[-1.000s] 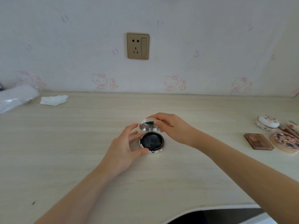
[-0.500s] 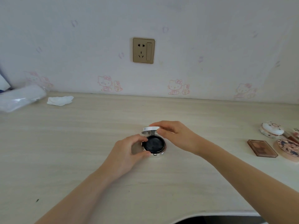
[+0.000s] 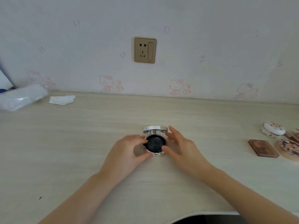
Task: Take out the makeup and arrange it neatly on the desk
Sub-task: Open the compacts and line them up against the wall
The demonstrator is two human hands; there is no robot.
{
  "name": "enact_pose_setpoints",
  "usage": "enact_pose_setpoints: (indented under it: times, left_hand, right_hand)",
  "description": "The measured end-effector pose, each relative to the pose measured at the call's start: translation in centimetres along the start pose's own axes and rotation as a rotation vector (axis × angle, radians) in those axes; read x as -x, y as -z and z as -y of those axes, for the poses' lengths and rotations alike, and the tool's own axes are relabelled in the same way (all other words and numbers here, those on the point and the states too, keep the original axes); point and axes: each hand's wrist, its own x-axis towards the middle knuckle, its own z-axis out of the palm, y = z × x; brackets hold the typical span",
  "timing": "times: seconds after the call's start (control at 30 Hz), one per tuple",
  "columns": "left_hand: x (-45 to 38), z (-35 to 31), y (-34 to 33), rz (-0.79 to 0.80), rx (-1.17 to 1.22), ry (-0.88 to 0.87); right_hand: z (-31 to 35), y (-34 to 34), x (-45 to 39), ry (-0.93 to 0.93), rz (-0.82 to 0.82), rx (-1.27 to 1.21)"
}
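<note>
An open round compact (image 3: 155, 143) sits on the bench (image 3: 97, 126), directly below the wall socket (image 3: 145, 50), its silver lid standing up at the far edge and a dark disc showing in the base. The left hand (image 3: 127, 152) grips the base, thumb at its near rim and curled fingers at its left side. The right hand (image 3: 181, 147) is released, fingers spread and relaxed just right of the compact, with only the thumb tip seeming to touch the near right rim. Well to the right of the compact lie other makeup pieces: a flat brown palette (image 3: 263, 147), a white floral case (image 3: 273, 130) and a patterned round case (image 3: 289, 147) cut off by the frame. Far left of the compact lie a crumpled tissue (image 3: 62, 99) and a clear plastic bag (image 3: 22, 97). The risk I judge: the raised lid could be knocked by the loose right fingers, tipping the light compact, or it could snap down on a fingertip. Left standing open, it would also look untidy beside the closed cases. No brand, label or writing can be read on any item; the wallpaper carries only pink cartoon cats.
</note>
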Motion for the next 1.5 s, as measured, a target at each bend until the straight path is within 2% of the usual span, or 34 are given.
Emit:
enact_pose_setpoints:
  times: [0.13,0.37,0.53,1.03,1.5]
  left_hand:
    - [0.0,0.0,-0.4,0.013,-0.019,-0.057]
    - [-0.8,0.3,-1.1,0.029,-0.074,-0.012]
    - [-3.0,0.8,-1.0,0.021,-0.054,-0.034]
    - [-10.8,5.6,-2.1,0.023,-0.112,0.091]
    - [-13.3,6.9,-2.8,0.003,-0.076,0.127]
  right_hand:
    - [-0.6,-1.0,0.4,0.073,0.002,0.11]
    - [-1.4,-1.4,-1.1,0.09,-0.054,0.164]
    - [-1.5,-1.2,-3.7,0.102,-0.049,0.136]
    - [-1.5,-1.1,-13.1,0.069,-0.04,0.117]
    - [-2.2,-1.8,-16.1,0.055,-0.075,0.126]
